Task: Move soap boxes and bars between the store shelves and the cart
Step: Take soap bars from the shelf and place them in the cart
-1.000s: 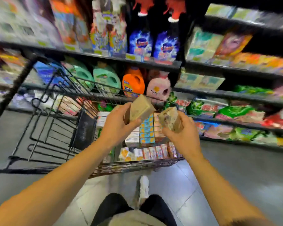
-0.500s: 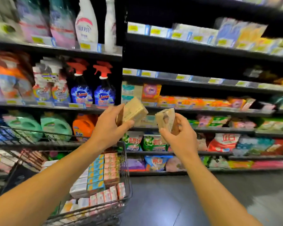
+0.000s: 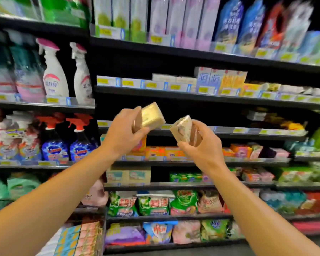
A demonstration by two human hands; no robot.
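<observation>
L hand [image 3: 121, 134] soap bar [image 3: 151, 115] tilts up-right; R hand [image 3: 204, 150] bar [image 3: 183, 131] up-left.

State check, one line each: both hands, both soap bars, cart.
Left hand: raised in front of the shelves, grips a bar.
Right hand: raised, grips a bar.
Left bar: wrapped, tilted, off the shelf, apart from the other bar.
Right bar: wrapped, tilted, off the shelf.
Cart: bottom left, holds stacked soap boxes.

Gold-tan soap box [image 3: 152, 115], beige printed soap bar [image 3: 183, 131], black shelves [image 3: 192, 93] with yellow price tags [image 3: 175, 87].
</observation>
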